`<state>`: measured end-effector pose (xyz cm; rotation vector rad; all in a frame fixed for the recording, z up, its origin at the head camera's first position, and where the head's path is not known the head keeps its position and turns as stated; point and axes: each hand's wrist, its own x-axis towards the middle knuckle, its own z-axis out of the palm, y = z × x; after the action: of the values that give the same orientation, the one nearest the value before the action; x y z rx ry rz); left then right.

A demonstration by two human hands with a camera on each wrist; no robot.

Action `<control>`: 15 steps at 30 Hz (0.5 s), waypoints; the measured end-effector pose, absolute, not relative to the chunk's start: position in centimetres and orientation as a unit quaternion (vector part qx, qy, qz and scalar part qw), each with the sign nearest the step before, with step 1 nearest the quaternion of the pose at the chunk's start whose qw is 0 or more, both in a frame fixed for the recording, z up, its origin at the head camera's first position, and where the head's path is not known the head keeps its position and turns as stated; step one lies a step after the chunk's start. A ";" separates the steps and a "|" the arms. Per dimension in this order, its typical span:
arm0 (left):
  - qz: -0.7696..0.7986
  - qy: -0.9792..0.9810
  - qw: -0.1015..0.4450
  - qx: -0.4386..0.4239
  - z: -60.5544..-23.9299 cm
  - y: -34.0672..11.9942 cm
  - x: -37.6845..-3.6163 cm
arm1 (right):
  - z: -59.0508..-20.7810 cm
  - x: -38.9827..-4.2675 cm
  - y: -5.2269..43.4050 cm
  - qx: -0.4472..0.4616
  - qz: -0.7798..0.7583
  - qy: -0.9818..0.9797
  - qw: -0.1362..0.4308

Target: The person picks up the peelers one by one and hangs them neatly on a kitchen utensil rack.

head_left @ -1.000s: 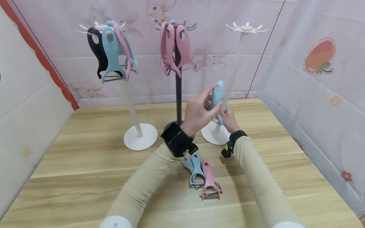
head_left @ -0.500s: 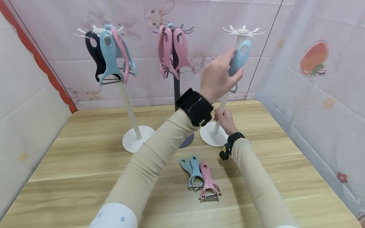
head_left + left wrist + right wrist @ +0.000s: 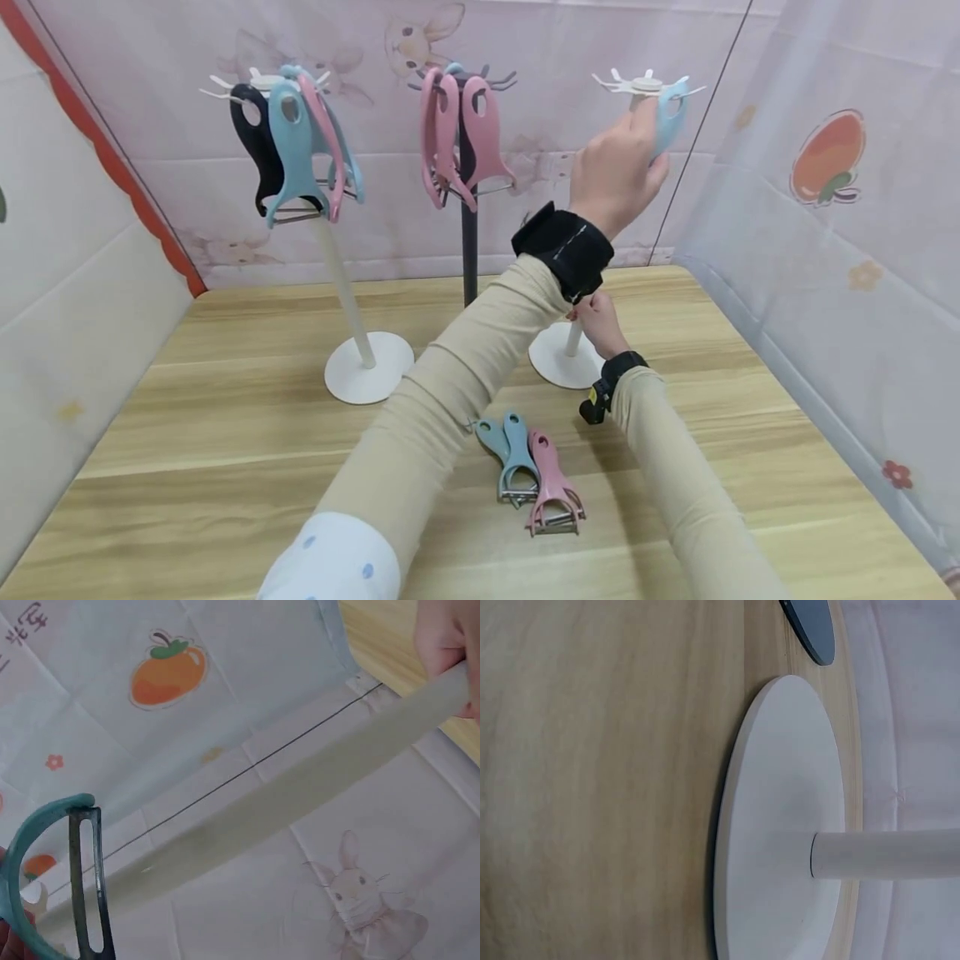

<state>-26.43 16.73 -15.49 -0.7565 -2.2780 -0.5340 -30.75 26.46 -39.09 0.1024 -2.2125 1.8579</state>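
Note:
At the top of the right-hand white stand (image 3: 555,358), my left hand (image 3: 618,175) holds a light blue peeler (image 3: 671,117) by its handle. The handle's holed end overlaps a hook of the white hook ring (image 3: 647,85). In the left wrist view the peeler's curved head (image 3: 13,877) and its metal blade (image 3: 79,885) show beside the pole (image 3: 300,780). Lower down, my right hand (image 3: 600,323) grips the pole just above the round base (image 3: 780,787). My left forearm passes in front of part of the pole.
Blue peelers (image 3: 516,450) and pink peelers (image 3: 550,471) lie bunched on the wooden table (image 3: 225,500). Another white stand (image 3: 363,375), at left, carries black, blue and pink peelers. Mostly pink peelers (image 3: 480,125) hang on the dark stand (image 3: 469,250) between them.
My left hand has lifted the blue peeler from low beside the pole up and rightward to the hook ring. The right hand stays on the pole.

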 end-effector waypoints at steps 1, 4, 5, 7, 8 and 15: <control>-0.211 -0.870 0.336 -0.291 -15.8 16.6 -26.5 | -39.1 -30.7 26.4 0.035 0.637 -0.759 0.127; -0.233 -0.859 0.337 -0.306 -16.8 16.1 -26.6 | -39.1 -30.6 26.4 0.043 0.637 -0.757 0.136; -0.238 -0.857 0.336 -0.310 -17.2 15.9 -26.6 | -39.1 -30.6 26.4 0.048 0.638 -0.756 0.137; -0.248 -0.852 0.339 -0.314 -18.0 15.5 -26.4 | -39.0 -30.6 26.4 0.053 0.638 -0.755 0.140; -0.254 -0.850 0.337 -0.315 -18.5 15.2 -26.3 | -38.9 -30.6 26.3 0.058 0.642 -0.752 0.138; -0.309 -0.823 0.344 -0.329 -22.9 13.2 -25.7 | -37.6 -29.5 25.8 0.076 0.661 -0.737 0.121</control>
<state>-25.74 13.25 -22.86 -0.8547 -2.1381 -0.8039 -29.53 25.81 -37.61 0.2208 -2.1521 1.9293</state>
